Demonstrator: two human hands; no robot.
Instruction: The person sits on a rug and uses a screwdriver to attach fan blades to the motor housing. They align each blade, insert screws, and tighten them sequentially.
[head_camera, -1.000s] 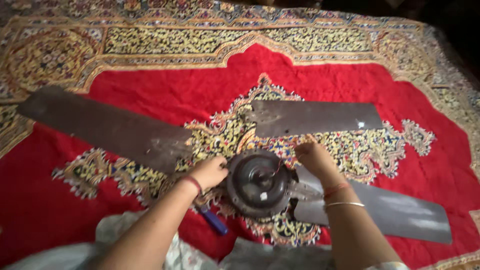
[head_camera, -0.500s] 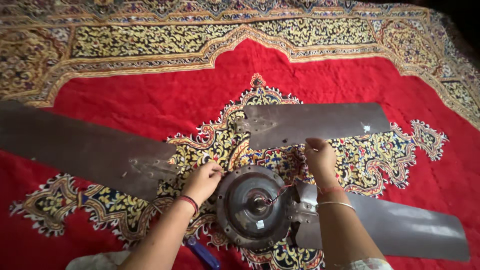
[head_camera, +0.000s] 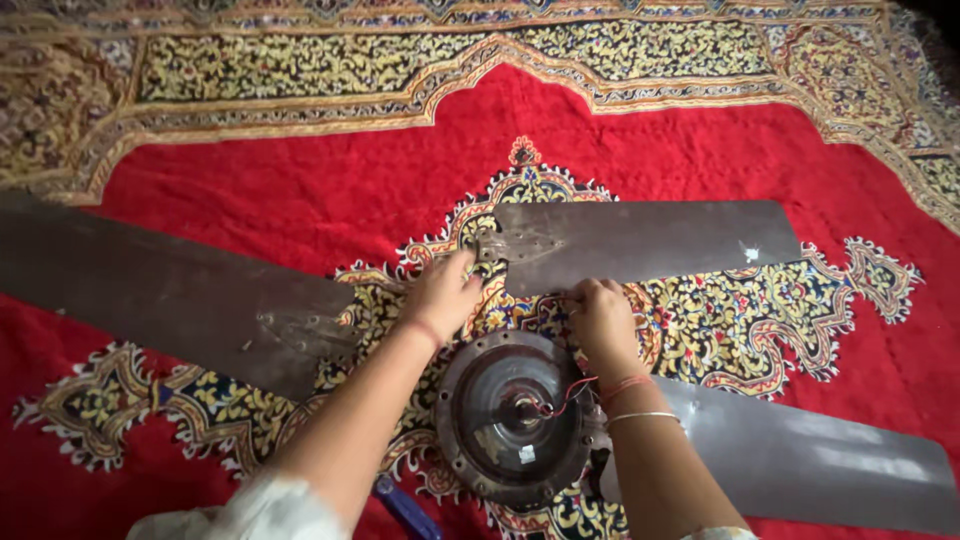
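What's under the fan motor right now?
The patterned red carpet lies under the fan motor; a blue-handled tool pokes out beside its lower left. Whatever sits directly beneath the housing is covered.

**Two hands at a loose blade of a dismantled ceiling fan**

On a red carpet (head_camera: 300, 200) with a yellow patterned border lies a round, dark fan motor housing (head_camera: 515, 420), red wires showing at its middle. The left hand (head_camera: 445, 295) and the right hand (head_camera: 603, 322) both rest at the inner end of the detached fan blade (head_camera: 640, 245), which lies just beyond the motor, apart from it. The right wrist wears a red thread and a thin bangle. A second blade (head_camera: 170, 300) stretches off to the left; a third blade (head_camera: 810, 460) runs right from the motor. A blue handle (head_camera: 405, 508) peeks out under the left forearm.
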